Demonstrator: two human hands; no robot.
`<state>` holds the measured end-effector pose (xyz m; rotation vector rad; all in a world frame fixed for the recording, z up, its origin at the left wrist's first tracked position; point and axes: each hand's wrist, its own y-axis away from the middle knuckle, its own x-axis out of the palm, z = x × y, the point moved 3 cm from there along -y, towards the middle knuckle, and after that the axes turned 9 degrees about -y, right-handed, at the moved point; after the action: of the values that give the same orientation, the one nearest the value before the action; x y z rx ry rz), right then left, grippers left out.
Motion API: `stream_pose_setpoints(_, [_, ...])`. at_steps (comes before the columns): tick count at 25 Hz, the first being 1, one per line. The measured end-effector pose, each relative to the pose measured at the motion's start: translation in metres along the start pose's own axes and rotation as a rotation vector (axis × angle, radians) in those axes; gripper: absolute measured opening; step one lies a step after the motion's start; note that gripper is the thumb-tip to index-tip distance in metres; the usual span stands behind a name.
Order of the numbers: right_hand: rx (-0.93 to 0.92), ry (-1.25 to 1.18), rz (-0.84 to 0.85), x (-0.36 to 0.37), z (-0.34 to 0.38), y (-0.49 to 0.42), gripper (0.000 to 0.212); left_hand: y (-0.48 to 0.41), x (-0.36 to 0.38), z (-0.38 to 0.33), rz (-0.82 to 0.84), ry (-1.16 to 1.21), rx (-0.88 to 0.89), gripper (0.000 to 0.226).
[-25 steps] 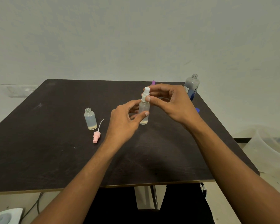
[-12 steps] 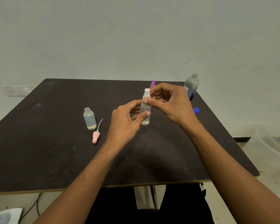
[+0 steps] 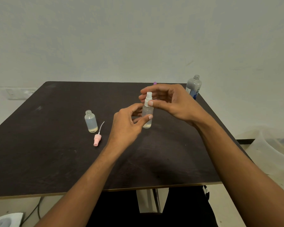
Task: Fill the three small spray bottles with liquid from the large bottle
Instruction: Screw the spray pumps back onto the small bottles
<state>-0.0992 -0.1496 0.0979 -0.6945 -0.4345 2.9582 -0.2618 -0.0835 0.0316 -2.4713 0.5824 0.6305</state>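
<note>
A small clear spray bottle (image 3: 147, 115) with a white spray top (image 3: 148, 97) is held upright just above the dark table (image 3: 39, 153). My left hand (image 3: 127, 126) grips its body between thumb and fingers. My right hand (image 3: 170, 101) pinches the white top from the right. A second small bottle (image 3: 90, 121) stands uncapped at the left, a little pale liquid at its bottom. Its pink spray top (image 3: 97, 139) with dip tube lies beside it. A purple tip (image 3: 155, 83) shows behind my right hand. The large bottle (image 3: 193, 86) stands uncapped at the table's back right corner.
A translucent plastic tub (image 3: 272, 149) sits on the floor to the right of the table. A cable (image 3: 34, 210) and a white object (image 3: 5, 220) lie on the floor at the lower left. A plain wall stands behind the table.
My right hand's fingers have shifted round the white top, from gripping it to a pinch with the thumb low. The bottle stays in my left hand, barely moved.
</note>
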Motion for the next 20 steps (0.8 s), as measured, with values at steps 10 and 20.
stream_pose_setpoints(10, [-0.021, 0.034, -0.201, 0.005, -0.001, 0.001, 0.037, 0.002, 0.002, -0.003, 0.003, 0.009, -0.004, 0.044])
stream_pose_setpoints(20, [-0.041, 0.078, -0.274, 0.005, -0.003, 0.0, 0.034, 0.002, 0.004, -0.005, 0.005, 0.015, -0.002, 0.046])
